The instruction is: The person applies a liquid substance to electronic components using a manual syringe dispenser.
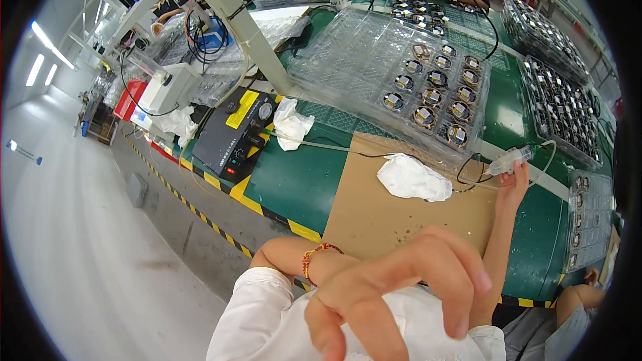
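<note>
Left of the brown cardboard sheet (361,220) we have a black control box (224,137); beyond the sheet, a clear tray (338,43) of round parts (437,79). By its right edge, our right hand (513,187) holds a translucent syringe (509,160); before it, our left hand (394,281) curls loosely.
</note>
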Action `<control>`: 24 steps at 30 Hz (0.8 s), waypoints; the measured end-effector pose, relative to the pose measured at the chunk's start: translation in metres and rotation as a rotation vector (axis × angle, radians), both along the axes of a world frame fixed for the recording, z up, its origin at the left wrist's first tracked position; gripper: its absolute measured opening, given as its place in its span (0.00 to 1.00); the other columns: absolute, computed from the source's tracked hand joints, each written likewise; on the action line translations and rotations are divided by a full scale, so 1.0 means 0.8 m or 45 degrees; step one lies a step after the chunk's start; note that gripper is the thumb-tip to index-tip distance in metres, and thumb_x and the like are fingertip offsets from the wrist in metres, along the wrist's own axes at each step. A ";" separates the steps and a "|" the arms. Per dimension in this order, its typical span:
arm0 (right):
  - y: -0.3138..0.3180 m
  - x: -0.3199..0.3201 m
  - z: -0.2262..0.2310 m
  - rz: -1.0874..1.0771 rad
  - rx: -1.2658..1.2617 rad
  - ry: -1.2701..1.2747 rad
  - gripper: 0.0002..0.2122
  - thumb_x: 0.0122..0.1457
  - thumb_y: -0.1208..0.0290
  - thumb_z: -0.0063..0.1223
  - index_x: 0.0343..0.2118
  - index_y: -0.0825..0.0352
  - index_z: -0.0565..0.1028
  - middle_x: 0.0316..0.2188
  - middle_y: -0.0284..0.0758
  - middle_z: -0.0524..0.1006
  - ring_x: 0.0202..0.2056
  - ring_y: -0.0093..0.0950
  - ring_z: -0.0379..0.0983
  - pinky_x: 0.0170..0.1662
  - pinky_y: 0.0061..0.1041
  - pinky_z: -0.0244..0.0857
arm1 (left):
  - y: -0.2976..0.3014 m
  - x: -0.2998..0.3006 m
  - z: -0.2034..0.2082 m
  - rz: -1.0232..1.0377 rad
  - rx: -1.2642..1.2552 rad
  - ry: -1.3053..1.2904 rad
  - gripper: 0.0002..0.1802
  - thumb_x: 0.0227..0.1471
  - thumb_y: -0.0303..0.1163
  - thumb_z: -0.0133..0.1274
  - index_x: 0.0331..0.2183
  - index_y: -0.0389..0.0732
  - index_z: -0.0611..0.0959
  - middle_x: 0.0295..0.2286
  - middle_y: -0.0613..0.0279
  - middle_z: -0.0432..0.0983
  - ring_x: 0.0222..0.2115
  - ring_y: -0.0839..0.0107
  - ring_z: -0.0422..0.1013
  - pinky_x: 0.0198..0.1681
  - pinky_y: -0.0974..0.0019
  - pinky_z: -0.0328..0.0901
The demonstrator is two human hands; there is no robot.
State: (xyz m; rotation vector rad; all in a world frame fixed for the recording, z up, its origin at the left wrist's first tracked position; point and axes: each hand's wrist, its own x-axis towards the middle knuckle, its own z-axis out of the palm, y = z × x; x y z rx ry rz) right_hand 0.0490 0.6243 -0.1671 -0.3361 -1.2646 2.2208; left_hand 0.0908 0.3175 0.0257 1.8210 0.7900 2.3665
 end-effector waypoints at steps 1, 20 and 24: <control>-0.002 -0.001 0.000 0.012 0.000 0.005 0.10 0.55 0.70 0.48 0.39 0.65 0.67 0.27 0.26 0.70 0.21 0.14 0.60 0.23 0.12 0.55 | 0.000 0.000 -0.002 -0.001 -0.005 0.005 0.21 0.53 0.53 0.35 0.33 0.49 0.74 0.34 0.46 0.66 0.38 0.49 0.62 0.47 0.50 0.52; 0.002 0.000 0.000 0.013 0.014 0.006 0.12 0.55 0.70 0.46 0.42 0.66 0.66 0.26 0.26 0.69 0.21 0.14 0.59 0.24 0.13 0.54 | 0.075 0.034 -0.005 -0.566 -0.411 0.146 0.29 0.58 0.51 0.28 0.36 0.48 0.83 0.36 0.57 0.62 0.39 0.65 0.57 0.47 0.65 0.52; -0.006 -0.007 0.002 0.033 0.015 -0.008 0.14 0.55 0.69 0.47 0.44 0.65 0.65 0.28 0.26 0.70 0.21 0.13 0.60 0.24 0.13 0.54 | 0.001 0.009 -0.010 -0.353 -0.541 -0.050 0.36 0.55 0.58 0.24 0.40 0.37 0.74 0.38 0.52 0.61 0.40 0.64 0.60 0.47 0.62 0.53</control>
